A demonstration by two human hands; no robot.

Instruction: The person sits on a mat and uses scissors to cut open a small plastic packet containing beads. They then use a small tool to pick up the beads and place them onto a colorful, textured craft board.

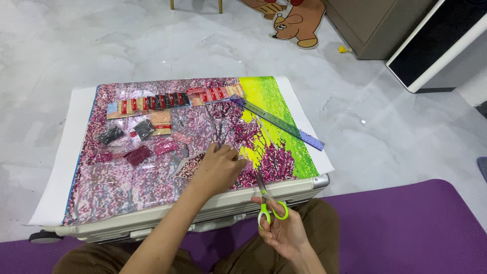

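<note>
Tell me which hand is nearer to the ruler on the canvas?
The left hand. It rests on the canvas, below and left of the ruler. The right hand is lower, off the canvas near the person's lap, holding green scissors.

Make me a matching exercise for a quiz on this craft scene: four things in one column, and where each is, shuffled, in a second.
Things:
1. scissors
2. ruler
3. left hand
4. row of bead packets

Places:
A. along the far edge of the canvas
B. in the right hand, blades toward the near canvas edge
C. slanting across the yellow-green part of the canvas
D. resting on the canvas, pinching a thin tool

Pairs: 1-B, 2-C, 3-D, 4-A
</note>
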